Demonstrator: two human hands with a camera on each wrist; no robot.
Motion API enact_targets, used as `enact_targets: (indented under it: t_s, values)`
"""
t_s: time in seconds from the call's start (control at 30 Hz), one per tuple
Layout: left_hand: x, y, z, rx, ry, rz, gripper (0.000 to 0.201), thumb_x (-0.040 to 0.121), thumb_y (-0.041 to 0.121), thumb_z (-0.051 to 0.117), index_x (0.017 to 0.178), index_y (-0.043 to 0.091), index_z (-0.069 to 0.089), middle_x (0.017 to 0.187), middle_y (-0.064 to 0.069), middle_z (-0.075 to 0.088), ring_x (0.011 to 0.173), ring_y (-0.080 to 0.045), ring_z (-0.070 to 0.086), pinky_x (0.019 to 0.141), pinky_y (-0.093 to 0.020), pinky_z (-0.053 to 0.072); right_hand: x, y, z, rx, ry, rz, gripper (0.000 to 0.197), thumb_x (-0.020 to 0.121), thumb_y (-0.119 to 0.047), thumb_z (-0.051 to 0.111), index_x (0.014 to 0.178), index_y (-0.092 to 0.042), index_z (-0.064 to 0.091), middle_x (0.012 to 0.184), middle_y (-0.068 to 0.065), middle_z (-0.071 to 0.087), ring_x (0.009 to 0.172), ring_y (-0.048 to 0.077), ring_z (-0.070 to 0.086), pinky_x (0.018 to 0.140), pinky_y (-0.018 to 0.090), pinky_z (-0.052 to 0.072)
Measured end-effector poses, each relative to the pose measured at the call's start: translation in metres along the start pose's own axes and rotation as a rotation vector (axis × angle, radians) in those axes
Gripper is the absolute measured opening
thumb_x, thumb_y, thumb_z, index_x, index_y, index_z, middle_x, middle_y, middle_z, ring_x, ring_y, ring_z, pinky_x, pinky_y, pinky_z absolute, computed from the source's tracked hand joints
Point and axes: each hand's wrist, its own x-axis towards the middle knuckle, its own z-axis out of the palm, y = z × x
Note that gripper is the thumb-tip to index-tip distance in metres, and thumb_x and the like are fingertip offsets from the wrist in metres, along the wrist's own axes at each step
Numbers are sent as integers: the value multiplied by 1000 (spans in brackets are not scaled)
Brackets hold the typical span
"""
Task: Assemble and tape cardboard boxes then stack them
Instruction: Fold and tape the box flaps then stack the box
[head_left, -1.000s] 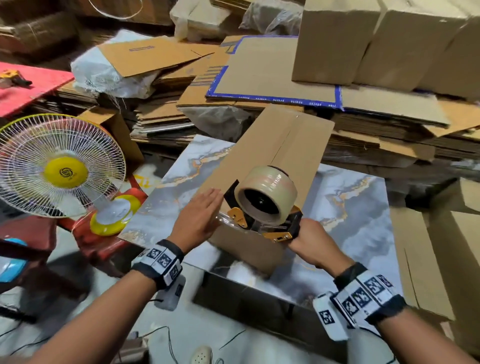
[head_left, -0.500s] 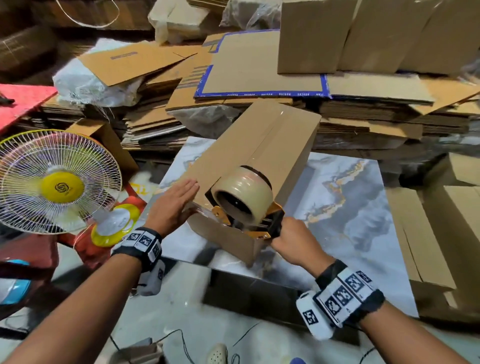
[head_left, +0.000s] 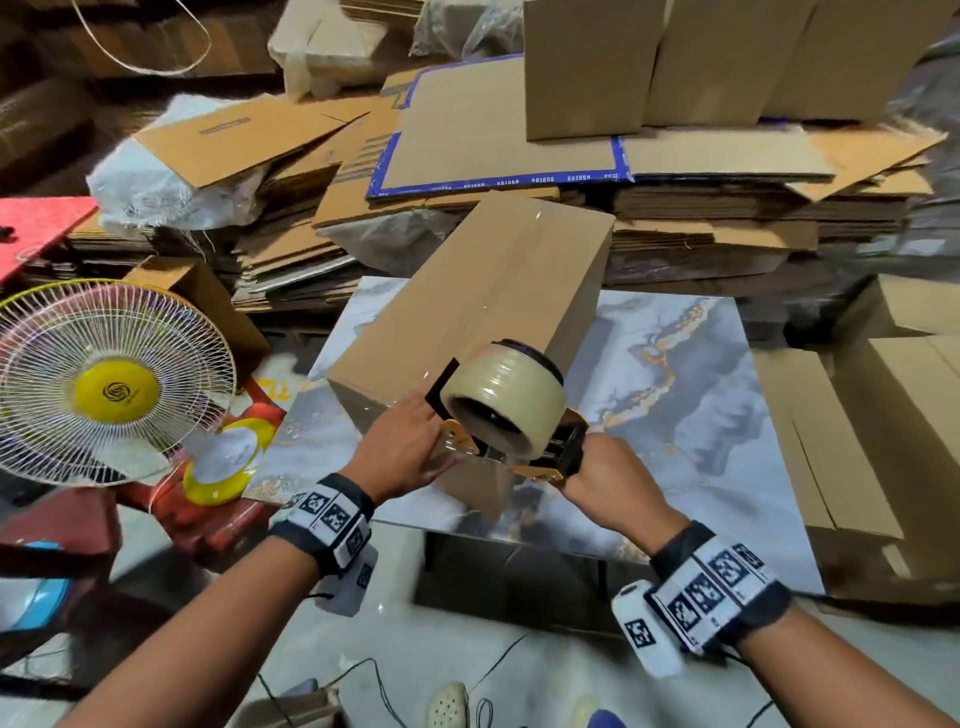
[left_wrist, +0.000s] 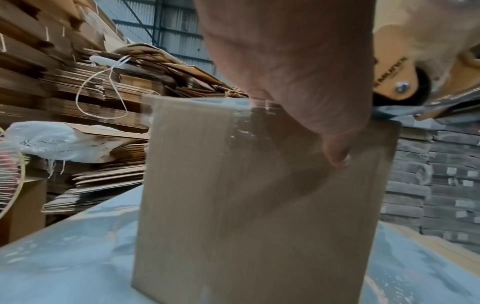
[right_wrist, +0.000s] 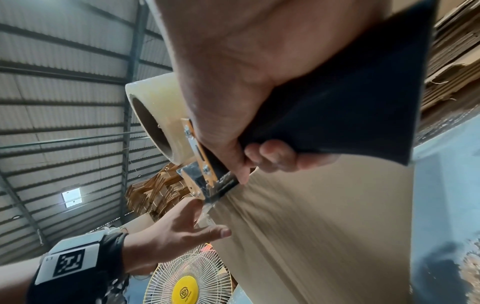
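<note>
I am seeing the box (head_left: 483, 312) lying lengthwise on the marbled desk (head_left: 701, 415), its near end facing me and a strip of clear tape glinting along the top seam. The tape gun (head_left: 511, 415) is sitting at the box's near top edge, its roll uppermost and its blade end touching the cardboard. My right hand (head_left: 602, 475) is wrapping fully round the gun's black handle, fingers curled tight in the right wrist view. My left hand (head_left: 402, 452) is lying flat and open against the near end of the box, just beside the gun's front; in the left wrist view the thumb (left_wrist: 335, 152) is pressing tape down onto the end face. I cannot tell whether the tape is cut from the roll.

Left of the desk a yellow-hubbed fan (head_left: 109, 384) is standing on a red base. Behind the box, flattened cardboard (head_left: 467, 150) is lying in heaps, with closed boxes standing on top of it. More boxes are standing at the right of the desk.
</note>
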Motion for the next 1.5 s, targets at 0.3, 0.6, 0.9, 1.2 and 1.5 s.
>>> enact_targets:
  t_s: [0.3, 0.6, 0.9, 1.2, 1.5]
  values:
    - [1, 6, 4, -21, 29, -45, 64, 96, 64, 44, 130, 11, 58, 138, -17, 58, 125, -34, 53, 100, -45, 50, -15, 6, -8, 11, -17, -23, 11, 82, -26, 64, 79, -20, 56, 70, 2, 59, 63, 25, 57, 50, 31, 41]
    - [2, 8, 5, 26, -130, -117, 87, 95, 66, 33, 152, 1, 38, 159, -19, 37, 146, -34, 37, 118, -48, 36, -59, 65, -23, -41, -100, 128, 34, 84, -36, 72, 65, -25, 46, 66, -4, 55, 60, 19, 53, 48, 30, 34]
    - [1, 17, 6, 17, -122, -179, 87, 93, 66, 39, 151, 1, 40, 157, -18, 40, 146, -34, 38, 117, -47, 36, -37, 39, -12, -76, -161, 201, 15, 84, -18, 64, 86, -12, 51, 87, 11, 61, 79, 31, 59, 61, 31, 41]
    - [14, 42, 14, 14, -71, -258, 84, 93, 61, 44, 150, -1, 41, 156, -20, 41, 146, -36, 37, 116, -49, 37, -16, 106, 23, 409, -207, 405, 9, 84, -11, 68, 80, -11, 59, 68, 7, 59, 60, 26, 56, 56, 29, 41]
    - [59, 101, 26, 47, -66, -457, 78, 97, 45, 57, 152, -5, 33, 158, -26, 33, 148, -40, 31, 121, -49, 28, 46, 143, 52, 1320, -156, 823, 42, 100, -14, 53, 58, -14, 43, 41, 1, 42, 32, 15, 39, 37, 21, 38]
